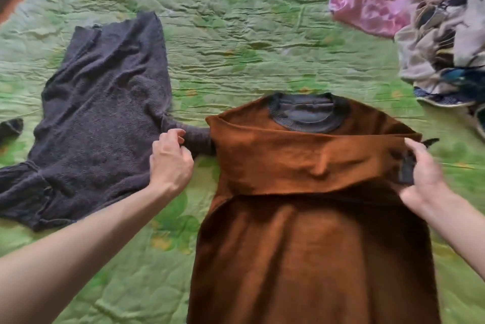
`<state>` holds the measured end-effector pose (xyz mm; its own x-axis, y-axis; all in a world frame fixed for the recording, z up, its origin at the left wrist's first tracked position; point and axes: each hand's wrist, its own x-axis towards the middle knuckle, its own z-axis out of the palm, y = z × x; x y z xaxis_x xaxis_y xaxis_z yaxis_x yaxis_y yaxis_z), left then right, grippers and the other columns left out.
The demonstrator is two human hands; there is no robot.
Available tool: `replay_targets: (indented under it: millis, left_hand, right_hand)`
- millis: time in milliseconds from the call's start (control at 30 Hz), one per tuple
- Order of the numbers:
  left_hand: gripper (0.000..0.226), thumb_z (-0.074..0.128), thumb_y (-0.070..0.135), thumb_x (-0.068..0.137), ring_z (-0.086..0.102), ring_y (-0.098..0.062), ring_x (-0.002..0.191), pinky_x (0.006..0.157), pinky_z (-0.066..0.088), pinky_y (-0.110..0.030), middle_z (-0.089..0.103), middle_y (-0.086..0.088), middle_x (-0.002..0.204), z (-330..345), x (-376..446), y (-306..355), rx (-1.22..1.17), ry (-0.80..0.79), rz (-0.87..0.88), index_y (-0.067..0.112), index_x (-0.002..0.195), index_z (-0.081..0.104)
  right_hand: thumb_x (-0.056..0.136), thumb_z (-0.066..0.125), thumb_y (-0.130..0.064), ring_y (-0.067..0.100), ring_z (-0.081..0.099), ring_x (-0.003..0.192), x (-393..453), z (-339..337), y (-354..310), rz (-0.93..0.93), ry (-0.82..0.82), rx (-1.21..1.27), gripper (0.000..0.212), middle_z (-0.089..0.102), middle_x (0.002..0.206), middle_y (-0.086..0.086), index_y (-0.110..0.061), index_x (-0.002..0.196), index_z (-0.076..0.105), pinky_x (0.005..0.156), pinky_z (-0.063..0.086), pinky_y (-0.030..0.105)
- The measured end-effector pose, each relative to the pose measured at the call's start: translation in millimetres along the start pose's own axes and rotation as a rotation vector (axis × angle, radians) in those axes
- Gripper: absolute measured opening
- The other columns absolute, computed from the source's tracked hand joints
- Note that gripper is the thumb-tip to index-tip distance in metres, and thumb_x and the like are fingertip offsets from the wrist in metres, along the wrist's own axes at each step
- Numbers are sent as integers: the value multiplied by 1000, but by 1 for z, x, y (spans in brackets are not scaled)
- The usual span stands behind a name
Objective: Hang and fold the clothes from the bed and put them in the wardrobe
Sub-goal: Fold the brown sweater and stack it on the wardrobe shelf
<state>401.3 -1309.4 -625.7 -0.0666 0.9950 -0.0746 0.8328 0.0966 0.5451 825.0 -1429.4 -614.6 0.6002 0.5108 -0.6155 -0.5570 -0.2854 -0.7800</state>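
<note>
- While we fold the brown sweater [312,245], it lies flat on the green bedspread [223,22] toward the bed's near edge, neck pointing away from us, with a sleeve laid crosswise over the chest as a band.
- Our right hand [425,179] curls its fingers round the dark cuff [406,169] at the right end of that band, pinching it against the sweater's side.
- Our left hand [170,161] sits at the band's left end with fingers curled; it seems to pinch cloth where the brown fold meets the ribbed sleeve of the grey knit sweater [99,119], but we cannot tell which garment it actually grips.
- That is the main risk, in our judgement: if the left fingers catch the grey sleeve, the next fold drags the grey sweater along or traps its sleeve inside the brown one.
- The crosswise band shows a pucker near its middle; pulling unevenly from the two ends could leave a crooked fold.
- The grey sweater spreads toward the bed's left edge, just beside the brown one, their cloth touching.
- A pile of unfolded clothes [433,35], pink and beige, waits at the far right corner, well apart.
</note>
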Motion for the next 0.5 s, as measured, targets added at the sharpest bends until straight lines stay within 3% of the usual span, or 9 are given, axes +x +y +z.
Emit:
replay_targets:
  millis: [67, 133, 233, 367, 500]
  left_hand:
    - [28, 53, 14, 99, 54, -39, 119, 105, 44, -50, 64, -18, 124, 11, 11, 10, 37, -37, -4, 9, 125, 63]
    - [24, 53, 24, 101, 59, -38, 117, 101, 47, -45, 67, -15, 121, 21, 19, 20, 73, -92, -46, 15, 119, 66]
    - [25, 53, 36, 102, 65, -36, 109, 90, 46, -39, 72, -13, 115, 39, 21, 32, 122, -187, -102, 17, 111, 65]
    - [43, 53, 49, 103, 64, -40, 114, 92, 48, -43, 69, -19, 121, 60, 26, 41, 203, -159, -118, 9, 117, 59]
    - [43, 57, 38, 102, 60, -38, 124, 102, 45, -42, 66, -19, 131, 69, 44, 41, 54, -198, -188, 6, 131, 60]
  right_hand:
    - [88, 79, -38, 22, 72, 98, 30, -19, 19, -29, 63, -235, 44, 75, 110, 5, -15, 124, 66, 87, 61, 39]
    - [82, 86, -32, 25, 66, 111, 46, -31, 35, -145, 151, -529, 62, 69, 125, 9, -11, 134, 60, 101, 52, 41]
    - [88, 81, -25, 28, 63, 112, 56, -41, 44, -241, 281, -689, 55, 67, 130, 12, -11, 137, 59, 97, 47, 36]
    - [97, 63, -19, 36, 64, 112, 65, -49, 39, -300, 370, -776, 33, 70, 124, 18, -8, 128, 66, 88, 45, 36]
    - [95, 67, -42, 32, 63, 104, 69, -56, 30, -357, 346, -870, 45, 69, 116, 12, -9, 126, 62, 86, 42, 37]
